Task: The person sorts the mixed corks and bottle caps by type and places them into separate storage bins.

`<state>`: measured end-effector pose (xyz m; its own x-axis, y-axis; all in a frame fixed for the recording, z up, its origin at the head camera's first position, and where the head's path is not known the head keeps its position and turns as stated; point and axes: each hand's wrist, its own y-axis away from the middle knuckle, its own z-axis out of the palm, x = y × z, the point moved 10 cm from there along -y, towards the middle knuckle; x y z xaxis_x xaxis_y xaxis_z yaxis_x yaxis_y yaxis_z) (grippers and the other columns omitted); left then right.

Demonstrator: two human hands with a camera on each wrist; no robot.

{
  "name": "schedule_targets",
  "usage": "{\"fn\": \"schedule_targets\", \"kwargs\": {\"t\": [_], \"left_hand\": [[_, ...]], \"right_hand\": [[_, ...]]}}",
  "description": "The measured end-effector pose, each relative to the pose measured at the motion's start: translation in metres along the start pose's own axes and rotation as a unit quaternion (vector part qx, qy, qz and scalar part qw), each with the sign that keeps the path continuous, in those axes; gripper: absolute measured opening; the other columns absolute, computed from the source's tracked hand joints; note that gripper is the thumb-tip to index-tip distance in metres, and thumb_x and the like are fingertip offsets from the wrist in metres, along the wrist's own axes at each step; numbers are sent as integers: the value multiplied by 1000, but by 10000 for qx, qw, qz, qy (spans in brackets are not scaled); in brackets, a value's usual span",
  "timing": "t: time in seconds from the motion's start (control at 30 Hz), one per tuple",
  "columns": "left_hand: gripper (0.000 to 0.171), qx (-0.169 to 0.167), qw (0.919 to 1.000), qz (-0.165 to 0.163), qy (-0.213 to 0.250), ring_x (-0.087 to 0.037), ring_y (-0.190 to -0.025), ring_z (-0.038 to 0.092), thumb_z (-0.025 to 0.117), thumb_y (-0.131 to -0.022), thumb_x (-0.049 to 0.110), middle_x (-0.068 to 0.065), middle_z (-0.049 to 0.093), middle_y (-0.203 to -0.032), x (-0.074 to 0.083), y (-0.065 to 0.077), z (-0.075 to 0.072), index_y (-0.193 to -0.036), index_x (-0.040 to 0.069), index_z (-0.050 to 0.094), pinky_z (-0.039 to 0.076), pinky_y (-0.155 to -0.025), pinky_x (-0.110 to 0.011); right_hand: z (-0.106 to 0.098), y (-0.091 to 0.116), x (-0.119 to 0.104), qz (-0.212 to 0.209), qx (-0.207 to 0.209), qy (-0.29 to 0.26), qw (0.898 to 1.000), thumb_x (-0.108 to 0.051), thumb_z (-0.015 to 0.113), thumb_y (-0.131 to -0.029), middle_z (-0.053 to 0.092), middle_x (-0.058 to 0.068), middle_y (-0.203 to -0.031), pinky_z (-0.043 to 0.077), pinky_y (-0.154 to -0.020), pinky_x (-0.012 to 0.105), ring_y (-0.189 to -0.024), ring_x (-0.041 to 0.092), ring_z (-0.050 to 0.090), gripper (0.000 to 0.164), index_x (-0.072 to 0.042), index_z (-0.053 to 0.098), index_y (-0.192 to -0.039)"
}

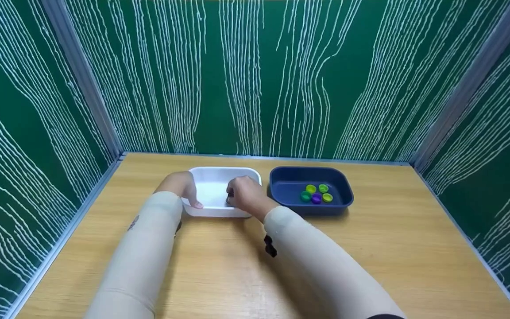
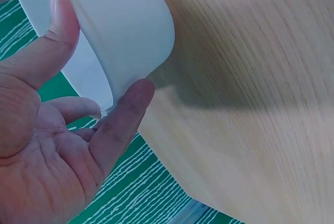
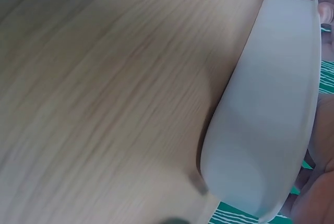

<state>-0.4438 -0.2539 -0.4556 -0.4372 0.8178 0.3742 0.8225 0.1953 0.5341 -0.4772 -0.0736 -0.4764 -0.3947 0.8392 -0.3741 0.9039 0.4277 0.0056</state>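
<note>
A white rectangular plastic tub [image 1: 210,179] stands at the back of the table, left of centre. My left hand [image 1: 187,189] grips its left end, the thumb lying over the near wall. In the left wrist view a finger [image 2: 130,101] of that hand touches the outside of the corner. My right hand [image 1: 249,193] reaches into the tub's right half with bent fingers and a dark spot by the fingertips; I cannot tell whether they hold anything. In the right wrist view the tub's near wall [image 3: 261,104] hides most of those fingers.
Just right of the white tub is a navy blue tub [image 1: 287,179]. Several small round caps lie in it, among them a purple cap [image 1: 316,198] and a dark green cap [image 1: 305,196]. Green walls with white streaks [image 1: 241,79] enclose the wooden table [image 1: 219,266].
</note>
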Motion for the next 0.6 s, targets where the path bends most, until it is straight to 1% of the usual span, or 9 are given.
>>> {"fn": "schedule_targets", "kwargs": {"t": [0.13,0.2,0.27,0.4,0.47,0.57,0.6], "left_hand": [[88,-14,10000,-55,-69,-43,-156,51,99,-90,23,-23,54,-168,0,0,0,-162,-1,54,42,-135,-61],[88,-13,9999,-70,-72,-43,-156,51,98,-91,23,-24,54,-168,0,2,-1,-162,-2,53,43,-134,-62],[86,-1,9999,-142,24,-44,-156,50,97,-92,22,-24,53,-169,0,7,-3,-163,-1,53,42,-135,-62],[87,-36,9995,-267,167,-43,-158,48,94,-96,22,-24,50,-171,2,26,-6,-166,0,49,40,-137,-62],[87,-36,9995,-268,188,-43,-158,47,94,-96,22,-23,49,-172,4,33,-6,-167,1,49,39,-137,-62],[89,-47,9996,-244,131,-43,-158,47,95,-95,23,-24,48,-173,6,38,-6,-167,0,48,39,-137,-62],[90,-34,9997,-215,71,-43,-157,48,96,-94,23,-24,49,-172,6,36,-6,-166,-1,48,40,-137,-62]], "right_hand": [[1,0,3,93,-57,-72,9999,-17,84,-105,85,5,-117,68,-105,38,-102,19,74,18,-14,86,-123],[-1,0,3,68,-46,-76,9999,-18,83,-106,85,5,-117,68,-103,38,-101,19,74,18,-14,86,-123],[-4,1,2,6,-12,-69,10000,-20,83,-106,85,5,-116,68,-102,38,-100,19,75,18,-13,86,-122],[-15,6,1,-131,99,-85,9998,-20,81,-107,84,4,-113,69,-99,38,-99,19,75,16,-12,85,-119],[-21,9,2,-179,164,-114,9996,-20,78,-108,84,4,-112,69,-99,38,-99,19,75,15,-12,85,-118],[-27,15,7,-149,202,-268,9993,-21,76,-108,83,3,-113,68,-98,37,-99,19,74,16,-12,86,-117],[-29,17,10,-134,213,-329,9991,-21,75,-109,83,3,-112,68,-97,37,-99,20,73,16,-12,86,-117]]}}
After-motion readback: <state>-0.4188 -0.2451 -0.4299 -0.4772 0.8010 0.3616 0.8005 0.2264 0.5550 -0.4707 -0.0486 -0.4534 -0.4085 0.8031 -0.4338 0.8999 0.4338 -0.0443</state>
